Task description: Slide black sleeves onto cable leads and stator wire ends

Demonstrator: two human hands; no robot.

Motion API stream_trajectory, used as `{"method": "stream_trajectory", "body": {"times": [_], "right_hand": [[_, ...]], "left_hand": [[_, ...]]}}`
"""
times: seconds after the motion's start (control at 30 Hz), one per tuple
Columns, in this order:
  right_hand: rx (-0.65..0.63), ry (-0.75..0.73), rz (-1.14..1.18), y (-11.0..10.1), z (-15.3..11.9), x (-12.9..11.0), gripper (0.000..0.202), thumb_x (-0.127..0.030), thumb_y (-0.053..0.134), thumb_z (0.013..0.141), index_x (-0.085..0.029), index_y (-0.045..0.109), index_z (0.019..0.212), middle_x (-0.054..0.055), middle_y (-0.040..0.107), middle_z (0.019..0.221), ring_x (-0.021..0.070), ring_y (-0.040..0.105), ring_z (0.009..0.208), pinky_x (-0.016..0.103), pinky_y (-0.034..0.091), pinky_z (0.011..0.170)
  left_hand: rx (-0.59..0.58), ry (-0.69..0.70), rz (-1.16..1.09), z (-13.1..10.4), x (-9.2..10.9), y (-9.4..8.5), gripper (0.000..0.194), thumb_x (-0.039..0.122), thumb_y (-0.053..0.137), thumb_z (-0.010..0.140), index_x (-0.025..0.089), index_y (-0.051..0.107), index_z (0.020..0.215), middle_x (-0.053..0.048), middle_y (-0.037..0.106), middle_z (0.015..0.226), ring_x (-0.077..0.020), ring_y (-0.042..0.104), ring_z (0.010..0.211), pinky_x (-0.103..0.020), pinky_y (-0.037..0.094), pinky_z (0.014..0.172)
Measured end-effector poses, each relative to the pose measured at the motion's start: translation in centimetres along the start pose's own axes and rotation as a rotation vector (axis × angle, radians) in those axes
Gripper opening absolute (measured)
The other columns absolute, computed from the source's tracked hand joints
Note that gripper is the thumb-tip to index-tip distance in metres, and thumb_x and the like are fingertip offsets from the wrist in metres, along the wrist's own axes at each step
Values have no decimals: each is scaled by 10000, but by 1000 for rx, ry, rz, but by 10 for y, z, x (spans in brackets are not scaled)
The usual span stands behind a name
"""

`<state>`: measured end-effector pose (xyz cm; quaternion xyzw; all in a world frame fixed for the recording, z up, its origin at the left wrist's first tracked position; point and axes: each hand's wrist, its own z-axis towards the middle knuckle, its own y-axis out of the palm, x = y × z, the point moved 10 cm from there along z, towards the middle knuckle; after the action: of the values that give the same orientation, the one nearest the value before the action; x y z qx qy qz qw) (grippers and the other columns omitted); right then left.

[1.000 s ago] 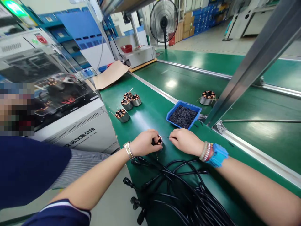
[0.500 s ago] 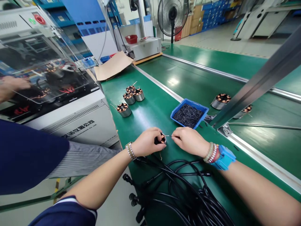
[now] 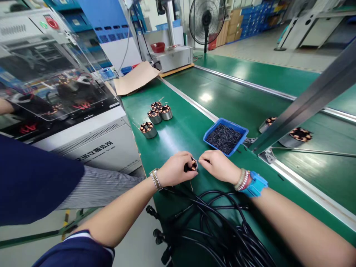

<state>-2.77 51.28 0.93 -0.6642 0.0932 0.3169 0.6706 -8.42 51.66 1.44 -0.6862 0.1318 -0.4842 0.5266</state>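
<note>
My left hand [image 3: 178, 168] is closed around a small motor stator [image 3: 194, 164] with copper windings, steadying it on the green bench; its fingers hide much of the stator. A thin copper wire hangs from the near side. Just right of the stator, my right hand [image 3: 219, 166] pinches a short black sleeve [image 3: 208, 161] at a wire end, mostly hidden by the fingers. Beyond that hand sits a blue bin [image 3: 205, 138] full of short black sleeves [image 3: 224, 138].
Several stators [image 3: 148, 129] stand farther up the bench. Thick black cables [image 3: 228, 222] lie coiled in front of me. Past a slanted metal post [image 3: 306, 92], a green conveyor [image 3: 222, 87] carries more stators [image 3: 295, 137]. At left, a co-worker's arm [image 3: 5, 106] reaches into a machine.
My right hand has moved left, closer to the stator, so less wire shows between them. My left hand keeps its grip. The conveyor stators have shifted right behind the post.
</note>
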Motion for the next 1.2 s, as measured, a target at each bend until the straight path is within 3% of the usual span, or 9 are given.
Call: {"method": "stream_trajectory", "body": {"times": [0.27, 0.47, 0.67, 0.8, 0.9, 0.97, 1.07, 1.13, 1.2], "right_hand": [[30, 14, 34, 2, 6, 0, 218, -121, 446, 785, -130, 639, 682, 40, 615, 685, 105, 527, 633, 209, 371, 628], [59, -65, -239, 14, -10, -18, 214, -154, 404, 818, -115, 607, 761, 78, 566, 736, 159, 503, 710, 265, 386, 651], [-26, -28, -327, 25, -23, -37, 235, -69, 444, 716, -84, 578, 910, 117, 566, 850, 195, 521, 789, 289, 417, 696], [-176, 82, -363, 3, -8, -8, 195, -164, 438, 751, -127, 629, 765, 107, 613, 759, 192, 575, 710, 278, 422, 635], [-75, 279, -518, -36, 7, 35, 261, -184, 393, 780, -121, 646, 751, 140, 635, 782, 237, 594, 752, 309, 427, 628], [-30, 363, -599, -49, 14, 56, 255, -164, 401, 766, -105, 649, 778, 159, 638, 803, 263, 595, 776, 322, 433, 611], [-17, 388, -653, -45, 21, 69, 262, -115, 395, 744, -83, 650, 796, 173, 639, 820, 276, 589, 805, 320, 438, 596], [-14, 393, -655, -40, 23, 71, 276, -88, 382, 735, -81, 651, 799, 173, 640, 823, 268, 588, 812, 308, 436, 596], [-15, 405, -638, -38, 22, 73, 269, -87, 390, 729, -94, 653, 788, 162, 642, 820, 252, 590, 803, 292, 431, 600]], "left_hand": [[-16, -33, 44, 0, -3, -1, 181, 218, 597, 660, 163, 436, 599, -47, 572, 850, -152, 533, 775, -275, 427, 696], [-33, -28, 40, -2, -1, 0, 148, 222, 584, 685, 158, 459, 640, -60, 574, 881, -156, 548, 798, -277, 439, 708], [-41, -10, 40, -4, -1, 0, 148, 230, 536, 736, 154, 470, 627, -82, 581, 878, -174, 557, 866, -278, 452, 732], [-52, 37, -7, -5, 15, 9, 117, 241, 557, 731, 158, 501, 670, -73, 607, 894, -182, 545, 938, -285, 450, 774], [-149, 161, -94, -6, 46, 25, 113, 282, 553, 756, 173, 540, 731, -34, 639, 867, -169, 500, 1047, -273, 417, 862], [-170, 223, -97, -5, 54, 24, 166, 331, 512, 790, 176, 563, 823, -41, 632, 950, -153, 463, 1103, -260, 400, 893], [51, 139, 140, 2, 17, -20, 259, 328, 468, 816, 151, 536, 992, -98, 543, 1138, -172, 437, 1125, -312, 370, 937], [241, -43, 422, 1, -36, -68, 274, 250, 493, 794, 130, 513, 1040, -127, 513, 1162, -223, 416, 1130, -400, 327, 962], [260, -251, 679, -4, -95, -104, 311, 182, 572, 717, 128, 526, 1019, -145, 478, 1189, -292, 368, 1150, -477, 302, 943]]}}
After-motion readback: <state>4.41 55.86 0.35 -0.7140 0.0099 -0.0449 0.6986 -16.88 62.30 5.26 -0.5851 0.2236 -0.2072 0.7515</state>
